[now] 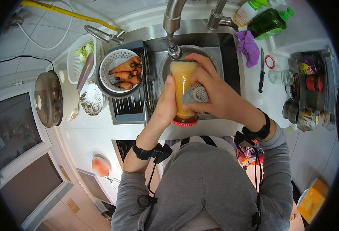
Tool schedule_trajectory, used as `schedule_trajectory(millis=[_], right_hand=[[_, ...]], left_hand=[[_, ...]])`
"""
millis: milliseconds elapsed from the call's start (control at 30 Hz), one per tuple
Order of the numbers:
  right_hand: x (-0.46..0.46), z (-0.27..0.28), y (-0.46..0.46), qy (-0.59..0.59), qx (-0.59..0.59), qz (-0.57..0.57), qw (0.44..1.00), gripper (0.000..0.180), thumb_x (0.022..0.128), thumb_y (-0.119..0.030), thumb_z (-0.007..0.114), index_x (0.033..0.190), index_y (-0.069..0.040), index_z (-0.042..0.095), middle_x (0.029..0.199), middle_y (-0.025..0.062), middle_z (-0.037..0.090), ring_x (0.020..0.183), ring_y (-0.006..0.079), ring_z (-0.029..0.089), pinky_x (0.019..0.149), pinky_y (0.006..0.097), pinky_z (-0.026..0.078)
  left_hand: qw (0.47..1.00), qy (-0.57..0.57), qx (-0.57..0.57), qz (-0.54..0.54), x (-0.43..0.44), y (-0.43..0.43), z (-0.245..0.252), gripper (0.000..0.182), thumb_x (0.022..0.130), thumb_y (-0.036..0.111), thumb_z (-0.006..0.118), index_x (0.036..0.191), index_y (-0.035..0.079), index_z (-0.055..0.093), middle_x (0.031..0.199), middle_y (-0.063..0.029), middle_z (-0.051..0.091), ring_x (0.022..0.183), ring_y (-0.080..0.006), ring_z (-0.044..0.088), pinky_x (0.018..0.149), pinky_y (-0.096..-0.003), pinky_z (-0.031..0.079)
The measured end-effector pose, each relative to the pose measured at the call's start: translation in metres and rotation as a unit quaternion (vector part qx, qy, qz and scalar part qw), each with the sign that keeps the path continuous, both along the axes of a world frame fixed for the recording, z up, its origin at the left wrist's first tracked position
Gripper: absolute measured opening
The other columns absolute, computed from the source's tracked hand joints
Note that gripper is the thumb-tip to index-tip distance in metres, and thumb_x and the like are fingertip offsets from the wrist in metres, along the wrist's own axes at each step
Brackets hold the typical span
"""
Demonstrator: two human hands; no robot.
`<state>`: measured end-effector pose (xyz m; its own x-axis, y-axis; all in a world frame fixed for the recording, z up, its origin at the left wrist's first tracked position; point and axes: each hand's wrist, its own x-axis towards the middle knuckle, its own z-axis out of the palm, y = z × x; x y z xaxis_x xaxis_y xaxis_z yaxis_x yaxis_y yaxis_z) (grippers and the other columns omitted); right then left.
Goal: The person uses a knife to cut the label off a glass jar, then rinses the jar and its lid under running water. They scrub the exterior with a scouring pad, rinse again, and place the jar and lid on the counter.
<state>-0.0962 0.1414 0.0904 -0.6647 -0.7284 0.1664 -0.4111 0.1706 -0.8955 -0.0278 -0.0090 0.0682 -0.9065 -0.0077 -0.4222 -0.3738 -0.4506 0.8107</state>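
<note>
Over the sink, my left hand grips the left side of a glass jar. Yellowish, foamy liquid fills much of the jar, with a darker brown layer near its red lid. That lid points towards my body, while the base end is near the faucet head. My right hand presses a grey scrubbing pad against the jar's right side, its upper fingers curled round the base end. A round metal basin in the sink is partly hidden behind the hands and jar.
Left of the basin, a white colander of carrots rests on a drying rack. A knife, a loose red-rimmed lid, an empty glass jar and a purple cloth lie on the right counter. Pump bottles stand behind.
</note>
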Motion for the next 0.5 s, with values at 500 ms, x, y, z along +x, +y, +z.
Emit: schedule_trajectory(millis=[500], right_hand=[[-0.011, -0.006, 0.009, 0.072, -0.023, 0.069, 0.995, 0.038, 0.076, -0.024, 0.073, 0.096, -0.007, 0.045, 0.138, 0.0212, 0.027, 0.113, 0.0408, 0.046, 0.091, 0.0383, 0.044]], left_hand=[[0.989, -0.105, 0.107, -0.012, 0.001, -0.010, -0.005, 0.065, 0.096, 0.055, 0.022, 0.132, 0.003, 0.039, 0.118, -0.0167, 0.056, 0.106, -0.0262, 0.060, 0.089, -0.0376, 0.052]])
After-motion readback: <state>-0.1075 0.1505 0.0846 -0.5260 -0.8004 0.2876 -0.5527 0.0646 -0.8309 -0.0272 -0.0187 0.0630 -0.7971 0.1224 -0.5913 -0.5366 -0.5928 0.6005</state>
